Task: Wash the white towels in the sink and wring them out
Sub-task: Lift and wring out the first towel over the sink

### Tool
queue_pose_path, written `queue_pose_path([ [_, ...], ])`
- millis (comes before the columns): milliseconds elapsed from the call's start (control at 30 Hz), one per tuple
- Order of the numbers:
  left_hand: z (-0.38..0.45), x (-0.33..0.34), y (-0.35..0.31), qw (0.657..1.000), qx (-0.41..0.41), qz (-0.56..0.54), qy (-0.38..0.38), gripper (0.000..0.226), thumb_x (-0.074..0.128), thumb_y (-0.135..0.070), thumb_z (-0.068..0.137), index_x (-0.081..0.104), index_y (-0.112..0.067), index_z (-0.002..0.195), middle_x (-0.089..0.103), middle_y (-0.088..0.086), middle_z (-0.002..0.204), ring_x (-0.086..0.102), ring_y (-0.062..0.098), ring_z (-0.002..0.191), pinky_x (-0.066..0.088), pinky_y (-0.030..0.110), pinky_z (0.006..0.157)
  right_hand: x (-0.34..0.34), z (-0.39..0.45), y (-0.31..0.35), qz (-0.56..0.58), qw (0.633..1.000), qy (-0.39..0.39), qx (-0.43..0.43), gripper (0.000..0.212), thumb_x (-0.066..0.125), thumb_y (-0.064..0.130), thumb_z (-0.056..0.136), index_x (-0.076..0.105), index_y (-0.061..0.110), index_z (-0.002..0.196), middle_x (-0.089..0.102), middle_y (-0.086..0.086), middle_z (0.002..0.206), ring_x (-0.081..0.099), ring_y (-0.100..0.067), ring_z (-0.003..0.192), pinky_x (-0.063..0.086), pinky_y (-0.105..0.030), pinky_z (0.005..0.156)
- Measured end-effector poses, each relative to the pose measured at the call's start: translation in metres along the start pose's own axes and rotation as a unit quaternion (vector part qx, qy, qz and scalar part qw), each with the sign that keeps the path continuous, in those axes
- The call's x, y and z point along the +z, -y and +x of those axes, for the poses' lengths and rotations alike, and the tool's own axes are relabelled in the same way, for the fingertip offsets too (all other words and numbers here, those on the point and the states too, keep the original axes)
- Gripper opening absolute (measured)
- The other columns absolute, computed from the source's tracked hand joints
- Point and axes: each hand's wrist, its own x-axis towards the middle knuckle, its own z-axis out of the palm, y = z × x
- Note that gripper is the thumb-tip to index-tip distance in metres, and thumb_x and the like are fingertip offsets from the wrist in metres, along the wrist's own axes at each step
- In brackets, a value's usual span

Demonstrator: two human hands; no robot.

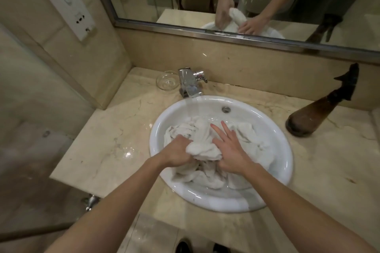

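Towels (205, 148) in sink (283, 162); left hand (177, 153) grips.

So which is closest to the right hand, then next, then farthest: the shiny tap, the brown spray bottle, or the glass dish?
1. Shiny chrome tap, behind the right hand.
2. Brown plastic spray bottle, far right.
3. Clear glass dish, back left.

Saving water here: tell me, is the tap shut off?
No, water is pouring from the faucet onto the white towels in the sink.
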Motion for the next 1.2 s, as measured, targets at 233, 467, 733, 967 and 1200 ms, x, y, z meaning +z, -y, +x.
queue_pose_path([
  [233, -0.020, -0.014, -0.044, 0.966, 0.137, -0.218, -0.029, 0.042, 0.068, -0.011, 0.071, 0.065, -0.032, 0.108, 0.071, -0.015, 0.101, 0.065, -0.003, 0.096, 0.049, 0.017, 0.083, -0.050, 0.006, 0.022, 0.315, 0.949, 0.016, 0.001, 0.112, 0.083, 0.041, 0.059, 0.023, 0.042, 0.153, 0.062, 0.006, 0.127, 0.062, -0.011, 0.113, 0.051, -0.025, 0.093],
  [467, -0.038, -0.029, -0.038, 0.983, 0.131, -0.100, -0.077, 0.060, 0.086, -0.046, 0.064, 0.061, -0.024, 0.114, 0.069, -0.010, 0.107, 0.065, 0.007, 0.100, 0.053, 0.038, 0.089, -0.108, -0.006, 0.030, 0.041, 0.999, -0.020, -0.017, 0.021, 0.068, 0.039, 0.067, 0.053, 0.025, 0.074, 0.066, 0.001, 0.072, 0.063, -0.029, 0.075, 0.047, -0.037, 0.063],
  [733, -0.033, -0.083, -0.111, 0.942, 0.012, -0.104, 0.318, 0.044, 0.079, -0.023, 0.078, 0.064, -0.020, 0.119, 0.073, 0.002, 0.116, 0.068, 0.023, 0.111, 0.052, 0.036, 0.096, -0.209, -0.052, 0.051, -0.087, 0.990, -0.099, -0.047, 0.018, 0.066, 0.033, 0.070, 0.048, 0.028, 0.071, 0.065, 0.001, 0.067, 0.060, -0.032, 0.065, 0.041, -0.034, 0.054],
  [967, -0.030, -0.033, -0.099, 0.955, 0.117, -0.168, 0.215, 0.055, 0.075, -0.003, 0.084, 0.055, -0.027, 0.129, 0.065, -0.014, 0.124, 0.060, 0.003, 0.118, 0.046, 0.021, 0.098, -0.209, -0.053, 0.058, -0.059, 0.981, -0.169, -0.080, 0.021, 0.058, 0.029, 0.062, 0.038, 0.031, 0.068, 0.044, 0.011, 0.058, 0.039, -0.023, 0.054, 0.033, -0.029, 0.051],
  [1200, -0.052, -0.061, -0.068, 0.974, 0.141, -0.152, -0.088, 0.057, 0.082, -0.033, 0.053, 0.070, -0.011, 0.104, 0.074, 0.003, 0.102, 0.066, 0.005, 0.089, 0.052, 0.031, 0.084, -0.166, -0.043, 0.055, 0.010, 0.995, -0.104, 0.003, 0.026, 0.061, 0.048, 0.066, 0.047, 0.028, 0.073, 0.052, 0.011, 0.069, 0.053, -0.021, 0.068, 0.042, -0.036, 0.057],
])
